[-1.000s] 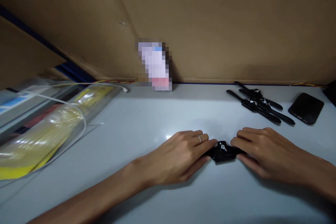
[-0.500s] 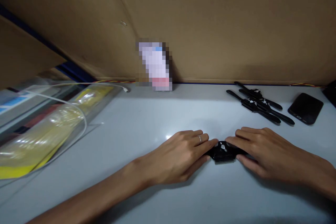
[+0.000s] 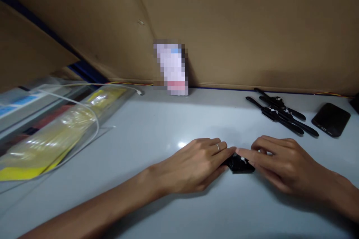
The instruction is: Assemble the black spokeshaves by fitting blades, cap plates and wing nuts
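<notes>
A small black watch body with a silvery spot on top lies on the pale table, between my two hands. My left hand, a ring on one finger, lies over its left side with the fingers pressed onto it. My right hand covers its right side; the index finger reaches across the top of the piece. Both hands have their fingers closed together on the piece, and much of it is hidden under them.
Two finished black watches with straps lie at the back right, a dark phone beside them. A clear plastic bag with yellow contents and a white cable fill the left. A cardboard wall stands behind, with a blurred card leaning on it.
My right index finger has slid leftwards over the top of the black piece, now hiding its silvery centre. The view has shifted slightly. My left hand has stayed in place.
</notes>
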Tool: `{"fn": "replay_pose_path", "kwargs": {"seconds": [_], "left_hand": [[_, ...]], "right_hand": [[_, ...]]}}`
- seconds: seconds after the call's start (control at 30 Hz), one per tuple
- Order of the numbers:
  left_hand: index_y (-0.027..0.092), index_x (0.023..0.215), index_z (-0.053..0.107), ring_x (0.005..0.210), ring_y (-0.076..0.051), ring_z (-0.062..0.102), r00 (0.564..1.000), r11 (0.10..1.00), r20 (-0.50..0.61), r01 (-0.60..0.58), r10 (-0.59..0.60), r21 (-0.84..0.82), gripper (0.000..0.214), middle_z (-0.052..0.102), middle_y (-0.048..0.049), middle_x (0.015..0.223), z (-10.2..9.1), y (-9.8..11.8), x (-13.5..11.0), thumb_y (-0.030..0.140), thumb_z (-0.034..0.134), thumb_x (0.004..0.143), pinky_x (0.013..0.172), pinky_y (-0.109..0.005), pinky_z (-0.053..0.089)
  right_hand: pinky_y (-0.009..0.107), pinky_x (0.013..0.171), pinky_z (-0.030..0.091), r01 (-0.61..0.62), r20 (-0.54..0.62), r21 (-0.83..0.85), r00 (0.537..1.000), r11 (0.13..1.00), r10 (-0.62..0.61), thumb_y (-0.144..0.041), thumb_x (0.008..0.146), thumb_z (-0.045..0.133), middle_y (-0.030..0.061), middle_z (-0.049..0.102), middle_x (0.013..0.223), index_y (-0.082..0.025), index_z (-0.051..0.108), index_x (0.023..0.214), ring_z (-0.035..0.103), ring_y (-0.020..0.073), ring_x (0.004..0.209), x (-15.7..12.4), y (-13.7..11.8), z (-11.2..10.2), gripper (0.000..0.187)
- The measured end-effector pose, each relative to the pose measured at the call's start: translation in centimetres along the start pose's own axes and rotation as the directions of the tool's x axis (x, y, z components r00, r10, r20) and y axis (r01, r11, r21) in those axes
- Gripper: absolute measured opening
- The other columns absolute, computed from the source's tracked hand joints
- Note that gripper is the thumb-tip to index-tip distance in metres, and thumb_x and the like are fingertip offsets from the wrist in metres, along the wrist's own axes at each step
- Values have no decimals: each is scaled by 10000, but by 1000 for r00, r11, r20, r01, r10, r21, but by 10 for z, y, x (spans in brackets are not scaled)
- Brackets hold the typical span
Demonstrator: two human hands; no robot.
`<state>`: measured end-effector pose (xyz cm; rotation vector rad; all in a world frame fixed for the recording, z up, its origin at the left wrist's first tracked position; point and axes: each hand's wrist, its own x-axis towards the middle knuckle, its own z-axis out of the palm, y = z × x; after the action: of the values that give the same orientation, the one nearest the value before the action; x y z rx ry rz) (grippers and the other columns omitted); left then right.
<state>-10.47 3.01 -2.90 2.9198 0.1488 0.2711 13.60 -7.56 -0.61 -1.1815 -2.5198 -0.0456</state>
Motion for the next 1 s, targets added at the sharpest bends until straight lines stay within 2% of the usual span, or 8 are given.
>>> {"fn": "replay_pose_path", "kwargs": {"seconds": [0.1,0.23,0.37,0.57,0.77,1.0], "left_hand": [[136,1174,539,756,-190,590,1000,1000,9,23,-23,-10,198,647,-44,909,0,0,0,192,437,1014,666,-335,514],[157,1023,563,722,-183,563,1000,999,7,21,-21,30,112,630,-31,879,0,1,0,180,454,1007,644,-334,490],[163,970,565,684,-176,531,1000,997,-23,-15,16,72,132,606,-22,839,1,0,0,148,438,1003,607,-329,462],[166,955,558,692,-184,518,999,984,11,-54,53,170,147,584,-29,827,3,0,-1,107,426,979,595,-331,450],[148,1009,562,672,-185,506,995,962,-7,-90,95,258,155,572,-23,826,4,2,-2,85,424,974,581,-342,439],[146,1008,554,675,-184,503,995,963,-18,-89,96,255,138,577,-22,832,4,1,-1,89,434,972,584,-340,439]], "right_hand": [[287,588,398,1,17,-24,1000,1000,0,-72,983,438,50,614,841,-146,658,1150,549,163,710,1,-2,6,286],[298,568,387,-36,11,-49,999,998,36,-55,953,480,48,610,819,-141,697,1018,549,167,695,1,-2,9,243],[296,567,386,-45,6,-38,999,998,45,-51,958,467,55,632,830,-137,706,966,558,160,691,0,-2,9,253],[298,571,374,-56,5,-34,998,998,57,-81,973,473,46,608,787,-146,677,862,519,152,664,1,-2,10,242],[303,570,364,-65,4,-29,998,997,65,-106,975,478,36,586,789,-161,650,823,489,150,659,0,-1,10,236],[298,592,383,-57,14,0,998,998,57,-113,967,474,44,604,797,-159,656,821,504,152,672,0,-3,8,238]]}}
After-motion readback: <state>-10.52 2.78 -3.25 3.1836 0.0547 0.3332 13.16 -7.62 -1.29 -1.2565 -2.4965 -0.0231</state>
